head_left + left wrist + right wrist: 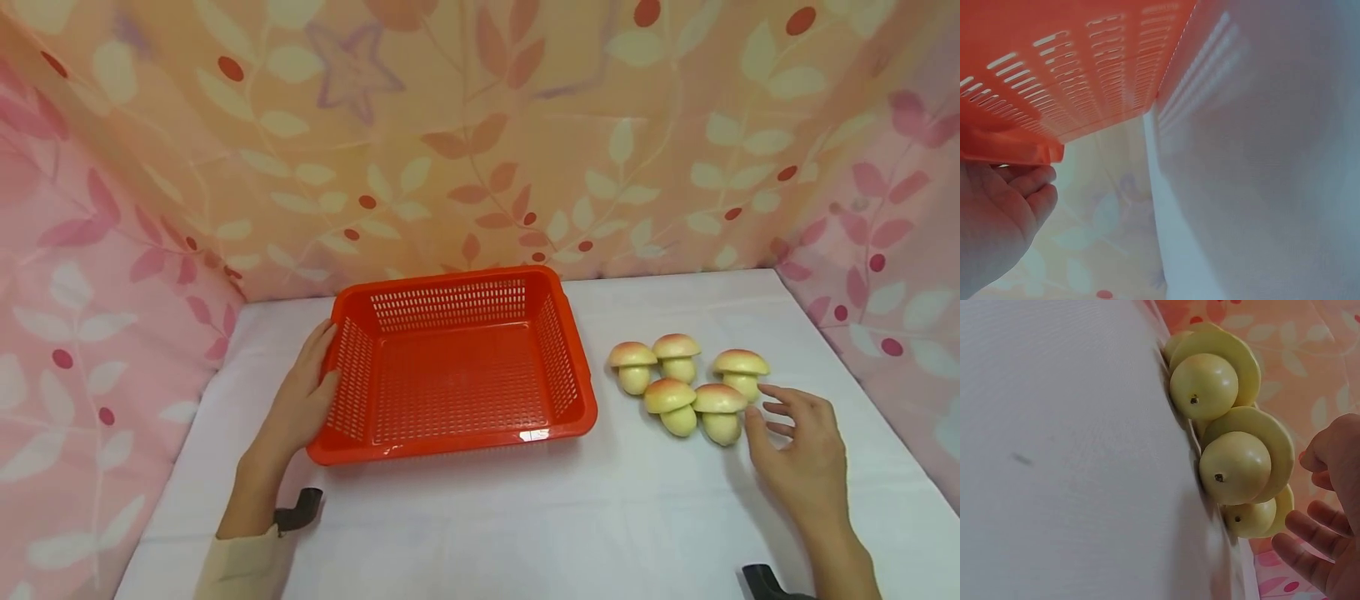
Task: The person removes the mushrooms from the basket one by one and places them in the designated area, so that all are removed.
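An orange-red plastic basket point(457, 367) with slotted walls stands left of centre, nothing inside it. At its left end, my left hand point(303, 392) grips the rim, thumb on the near part. The left wrist view shows the curled fingers point(1035, 187) tucked under the rim of the basket point(1085, 75). To the right sits a cluster of several toy mushrooms point(671, 404) with yellow stems and reddish caps. My right hand point(806, 442) hovers at its right side, fingers spread and loosely bent, holding nothing. Rounded mushroom stems point(1235, 467) face the right wrist camera, beside the hand point(1329, 531).
A white cloth point(480, 525) covers the table. Patterned curtains point(480, 142) stand along the back and both sides. Dark curved pieces, one by the left wrist point(300, 510) and another by the right wrist point(765, 581), show near the forearms.
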Demonstrator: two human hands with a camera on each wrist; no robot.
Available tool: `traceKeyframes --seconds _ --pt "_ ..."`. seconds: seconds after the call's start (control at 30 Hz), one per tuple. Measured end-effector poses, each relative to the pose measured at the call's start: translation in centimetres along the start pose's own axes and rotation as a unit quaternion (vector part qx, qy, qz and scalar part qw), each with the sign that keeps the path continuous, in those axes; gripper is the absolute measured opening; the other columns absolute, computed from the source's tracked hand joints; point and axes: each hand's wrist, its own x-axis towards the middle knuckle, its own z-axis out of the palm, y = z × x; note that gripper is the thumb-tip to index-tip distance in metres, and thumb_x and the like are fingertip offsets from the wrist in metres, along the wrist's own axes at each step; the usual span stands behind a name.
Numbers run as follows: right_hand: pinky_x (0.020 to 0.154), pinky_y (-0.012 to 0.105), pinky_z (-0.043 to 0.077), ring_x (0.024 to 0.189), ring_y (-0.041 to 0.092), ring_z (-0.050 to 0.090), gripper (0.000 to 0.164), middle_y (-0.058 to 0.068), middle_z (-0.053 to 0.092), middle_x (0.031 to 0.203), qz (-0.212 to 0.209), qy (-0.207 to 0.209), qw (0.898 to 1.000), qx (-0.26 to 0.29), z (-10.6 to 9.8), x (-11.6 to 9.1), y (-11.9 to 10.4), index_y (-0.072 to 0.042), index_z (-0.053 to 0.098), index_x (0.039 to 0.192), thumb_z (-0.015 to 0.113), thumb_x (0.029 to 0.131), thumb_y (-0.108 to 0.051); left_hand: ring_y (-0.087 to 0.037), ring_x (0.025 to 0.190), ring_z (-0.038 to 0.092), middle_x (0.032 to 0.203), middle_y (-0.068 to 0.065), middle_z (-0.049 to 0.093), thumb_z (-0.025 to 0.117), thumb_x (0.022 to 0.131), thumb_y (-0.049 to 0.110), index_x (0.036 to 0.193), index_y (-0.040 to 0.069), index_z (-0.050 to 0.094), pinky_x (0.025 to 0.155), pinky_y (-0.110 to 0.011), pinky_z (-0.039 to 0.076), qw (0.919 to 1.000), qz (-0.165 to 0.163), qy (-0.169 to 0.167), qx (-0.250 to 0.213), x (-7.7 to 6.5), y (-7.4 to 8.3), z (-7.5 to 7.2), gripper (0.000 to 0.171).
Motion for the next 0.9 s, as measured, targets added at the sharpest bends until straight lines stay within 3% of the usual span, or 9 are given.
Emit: traceKeyframes --seconds 0.1,0.17,0.37,0.67,0.9 --pt "0.081 -0.009 0.041 0.098 -0.028 0.051 0.041 -0.026 0.047 0.122 -0.002 0.011 1.0 0.007 0.0 -0.2 0.1 0.006 0.07 0.126 0.074 0.085 0.007 -0.044 0.163 0.022 0.179 -0.011 0.015 0.043 0.107 0.01 0.169 0.008 0.022 0.125 -0.074 0.024 1.0 0.003 -0.001 0.005 0.0 0.4 -0.3 0.067" --pt "0.081 -0.008 0.042 0.1 -0.025 0.052 0.041 -0.033 0.043 0.122 -0.008 0.018 1.0 0.017 -0.1 -0.2 0.1 0.007 0.07 0.125 0.073 0.084 0.009 -0.044 0.163 0.022 0.179 -0.011 0.015 0.044 0.107 0.01 0.169 0.008 0.022 0.125 -0.074 0.024 1.0 0.003 0.0 0.007 0.1 0.6 -0.4 0.067" --pt "0.083 -0.007 0.043 0.104 -0.021 0.055 0.041 -0.034 0.046 0.122 -0.022 0.025 0.998 0.045 -0.4 0.5 0.2 0.009 0.07 0.125 0.072 0.085 0.011 -0.043 0.163 0.022 0.179 -0.011 0.015 0.045 0.107 0.01 0.17 0.008 0.021 0.125 -0.074 0.025 1.0 -0.004 -0.001 0.008 0.2 0.5 -0.3 0.067" --pt "0.085 -0.008 0.042 0.108 -0.022 0.055 0.037 -0.036 0.051 0.12 -0.057 0.011 0.998 0.037 -1.6 2.7 0.7 0.007 0.071 0.125 0.07 0.088 0.007 -0.042 0.164 0.02 0.179 -0.011 0.015 0.044 0.108 0.013 0.17 0.009 0.022 0.126 -0.073 0.023 1.0 -0.004 0.007 0.003 0.4 0.5 0.2 0.066" --pt "0.089 -0.011 0.035 0.111 -0.025 0.048 0.033 -0.042 0.051 0.114 -0.102 -0.006 0.995 0.004 -2.5 5.6 2.5 0.007 0.07 0.124 0.066 0.092 0.003 -0.043 0.162 0.024 0.175 -0.017 0.026 0.038 0.111 0.015 0.167 0.009 0.03 0.127 -0.073 0.022 0.998 0.0 0.042 -0.047 1.0 0.2 -0.2 0.058"
